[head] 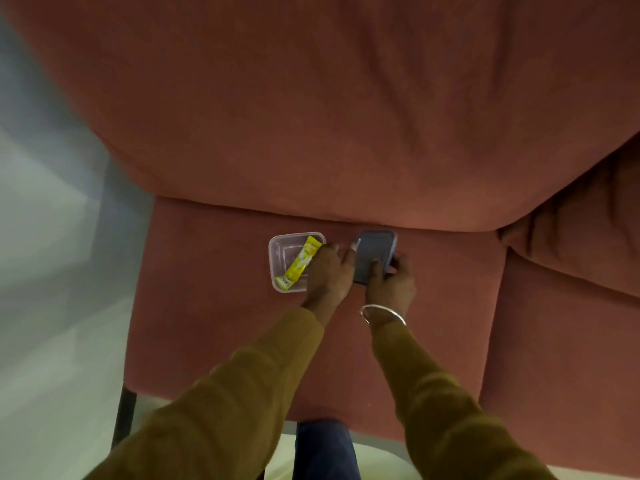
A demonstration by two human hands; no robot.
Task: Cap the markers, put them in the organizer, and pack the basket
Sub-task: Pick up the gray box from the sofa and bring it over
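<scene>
A clear plastic container (277, 252) lies on the pink sofa seat (214, 306) with a yellow sachet (300, 265) resting in it. Just right of it a phone (372, 252) is gripped by both hands. My left hand (327, 271) holds its left edge, its knuckles next to the container. My right hand (389, 282), with a silver bangle on the wrist, holds the phone's lower right side, thumb on the screen. No markers, organizer or basket are in view.
The sofa's backrest (346, 98) rises behind the seat, and another cushion (571, 306) lies to the right. A pale floor (52, 341) and a dark sofa leg (123, 420) are at the left. My leg in blue trousers (323, 452) shows below.
</scene>
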